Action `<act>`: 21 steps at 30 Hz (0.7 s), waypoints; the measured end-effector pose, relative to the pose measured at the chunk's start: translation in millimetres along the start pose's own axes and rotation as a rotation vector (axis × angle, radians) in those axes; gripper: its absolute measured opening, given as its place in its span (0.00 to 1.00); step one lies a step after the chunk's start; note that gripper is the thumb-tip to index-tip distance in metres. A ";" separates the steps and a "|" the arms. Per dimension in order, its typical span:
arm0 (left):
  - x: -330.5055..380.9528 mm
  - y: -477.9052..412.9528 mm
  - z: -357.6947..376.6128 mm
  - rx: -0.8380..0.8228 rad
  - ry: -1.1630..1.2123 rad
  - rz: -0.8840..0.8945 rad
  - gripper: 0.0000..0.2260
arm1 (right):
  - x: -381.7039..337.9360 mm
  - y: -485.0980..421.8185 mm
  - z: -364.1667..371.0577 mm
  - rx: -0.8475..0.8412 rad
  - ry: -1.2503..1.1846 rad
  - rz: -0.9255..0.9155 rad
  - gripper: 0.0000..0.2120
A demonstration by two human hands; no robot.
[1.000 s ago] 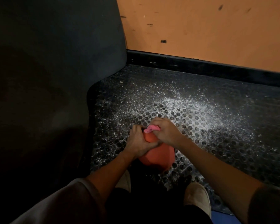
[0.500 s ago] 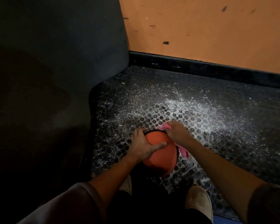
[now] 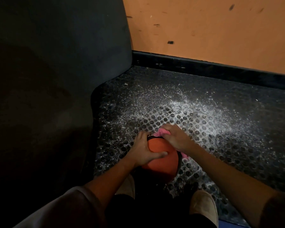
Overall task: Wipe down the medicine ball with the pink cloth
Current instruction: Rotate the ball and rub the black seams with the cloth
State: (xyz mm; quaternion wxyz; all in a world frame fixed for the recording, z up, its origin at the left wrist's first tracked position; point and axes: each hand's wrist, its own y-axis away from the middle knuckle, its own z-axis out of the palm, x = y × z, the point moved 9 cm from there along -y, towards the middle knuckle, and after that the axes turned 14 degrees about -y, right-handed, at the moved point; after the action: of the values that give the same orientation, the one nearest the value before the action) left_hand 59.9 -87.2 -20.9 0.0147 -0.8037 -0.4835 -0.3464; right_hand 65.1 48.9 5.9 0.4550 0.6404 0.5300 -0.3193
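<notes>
An orange medicine ball with a black band sits on the perforated rubber mat between my feet. My left hand grips its left side, fingers over the far edge and thumb across the top. My right hand presses the pink cloth against the ball's far right top. A bit of the cloth shows past my fingers and another bit hangs out below my wrist on the right. Most of the cloth is hidden under my hand.
White powder is scattered over the black rubber mat beyond the ball. A large dark padded block stands on the left. An orange wall with a black baseboard closes the back. My shoes are below.
My right hand with the cloth moved from the ball's top centre toward its far right edge. The ball turned, showing its black band. My left hand shifted its grip leftward.
</notes>
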 end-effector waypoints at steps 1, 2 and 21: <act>-1.1 0.8 0.3 0.002 0.017 0.002 0.47 | 5.6 2.9 -4.8 0.011 -0.039 0.025 0.08; -0.8 1.1 1.3 0.000 0.021 0.004 0.46 | 14.7 4.2 -12.1 0.053 -0.030 0.080 0.09; -5.3 -12.2 0.3 -0.010 0.018 -0.106 0.47 | 26.1 -8.7 -19.7 0.101 0.113 0.141 0.10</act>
State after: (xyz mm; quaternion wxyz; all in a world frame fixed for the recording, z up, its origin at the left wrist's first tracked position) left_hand 48.9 -84.7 -27.9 -0.0033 -0.7740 -0.5235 -0.3562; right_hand 61.3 77.4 -12.0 0.4129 0.7153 0.4915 -0.2762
